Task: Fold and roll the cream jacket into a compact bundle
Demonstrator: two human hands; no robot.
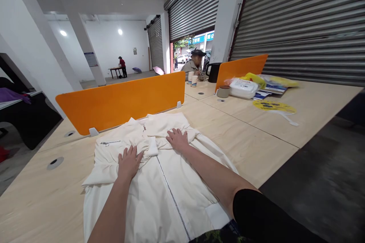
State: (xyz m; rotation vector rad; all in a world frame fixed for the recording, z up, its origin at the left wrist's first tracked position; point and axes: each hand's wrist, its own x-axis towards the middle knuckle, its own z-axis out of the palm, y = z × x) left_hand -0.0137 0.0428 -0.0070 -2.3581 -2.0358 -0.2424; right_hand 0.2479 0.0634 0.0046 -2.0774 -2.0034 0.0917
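Observation:
A white zip-front garment (145, 197), which looks like a coverall or jacket, lies spread on the wooden table in front of me. Its long zipper (168, 184) runs down the middle, and gathered folds cross it higher up. My left hand (129, 162) rests on the folded cloth left of the zipper, fingers spread. On the right side of the garment, my right hand (177, 139) lies flat with its fingers apart. Between the hands sits a white fabric tab (153, 146). A short zipper (110, 143) shows at the upper left. Neither hand grips anything.
Behind the garment stands an orange divider (122, 102); another orange divider (242, 69) is farther right. A white plastic pack (243, 88), a tape roll (223, 91), paper cups (194, 81) and a yellow fan (274, 107) lie on the table (242, 136). A person (189, 66) sits across.

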